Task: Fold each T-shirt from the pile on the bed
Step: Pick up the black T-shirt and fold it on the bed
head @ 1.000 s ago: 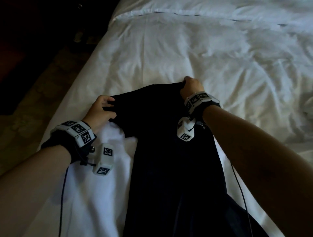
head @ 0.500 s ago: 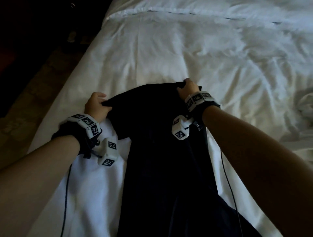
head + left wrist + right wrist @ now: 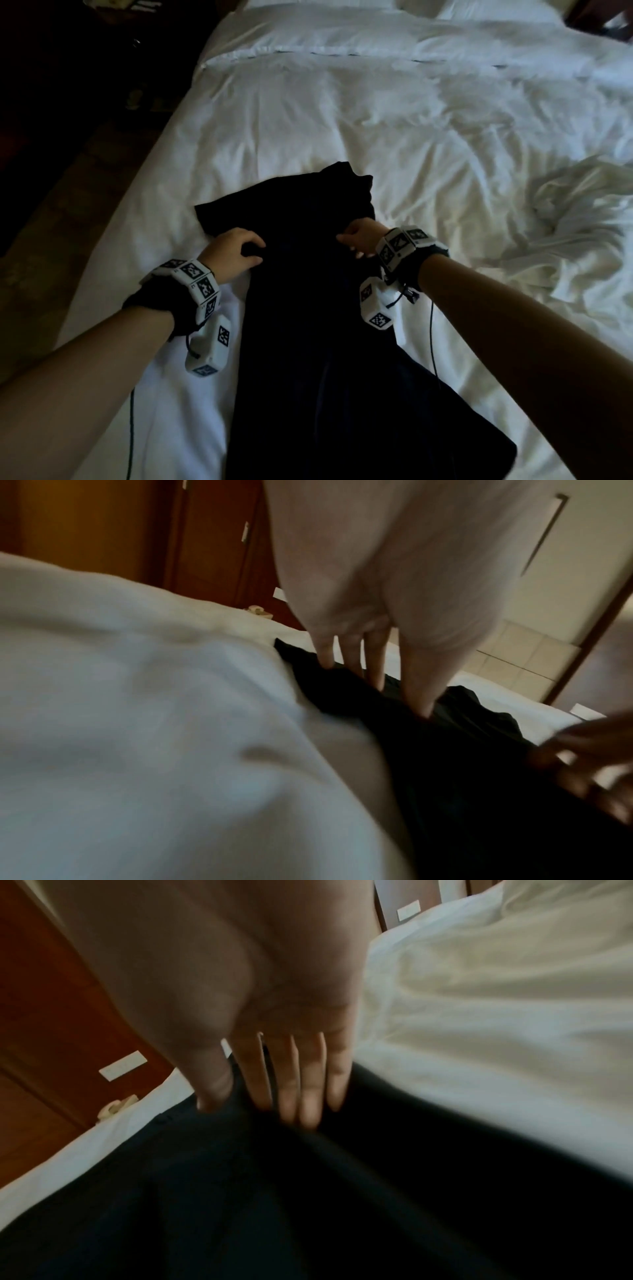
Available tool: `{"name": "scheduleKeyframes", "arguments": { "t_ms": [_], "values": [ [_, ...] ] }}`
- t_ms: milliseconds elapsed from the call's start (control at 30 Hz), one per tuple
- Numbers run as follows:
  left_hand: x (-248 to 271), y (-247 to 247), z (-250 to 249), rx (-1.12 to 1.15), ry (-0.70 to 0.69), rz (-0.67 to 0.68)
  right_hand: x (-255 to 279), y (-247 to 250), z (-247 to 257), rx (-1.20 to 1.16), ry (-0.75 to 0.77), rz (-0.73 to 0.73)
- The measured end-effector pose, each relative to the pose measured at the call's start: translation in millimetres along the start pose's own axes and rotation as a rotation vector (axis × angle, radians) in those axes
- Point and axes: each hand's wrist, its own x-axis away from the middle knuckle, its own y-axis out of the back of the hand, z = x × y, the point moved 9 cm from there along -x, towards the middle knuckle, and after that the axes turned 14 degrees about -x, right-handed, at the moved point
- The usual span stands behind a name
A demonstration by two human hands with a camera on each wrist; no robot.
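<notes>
A black T-shirt (image 3: 308,342) lies lengthwise on the white bed (image 3: 308,120), its far end spread flat beyond my hands. My left hand (image 3: 239,251) grips the cloth at the shirt's left side, thumb and curled fingers pinching a fold. In the left wrist view the fingertips (image 3: 373,680) dig into the black T-shirt (image 3: 462,777). My right hand (image 3: 358,240) grips the shirt's right edge. In the right wrist view its thumb and fingers (image 3: 301,1096) pinch the dark T-shirt (image 3: 274,1191). The shirt's near end runs out of the head view.
A crumpled heap of white cloth (image 3: 565,233) lies on the bed to the right. Pillows (image 3: 376,31) sit at the far end. The bed's left edge drops to a dark floor (image 3: 68,171). Wooden doors (image 3: 205,534) stand beyond the bed.
Both hands have come nearer to me along the shirt. The top end that they held up now lies on the bed beyond them.
</notes>
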Motion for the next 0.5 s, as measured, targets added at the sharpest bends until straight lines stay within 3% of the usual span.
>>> {"name": "scheduleKeyframes", "arguments": {
  "t_ms": [100, 333, 500],
  "values": [
    [17, 1, -17, 0.029, 0.022, 0.008, 40, -5, -32, 0.029, -0.081, 0.085],
    [53, -23, -86, 0.170, -0.100, 0.149, 138, -7, -89, 0.175, -0.214, 0.133],
    [72, -42, -99, 0.235, -0.136, 0.203, 191, -22, -126, 0.256, -0.284, 0.203]
  ]
}}
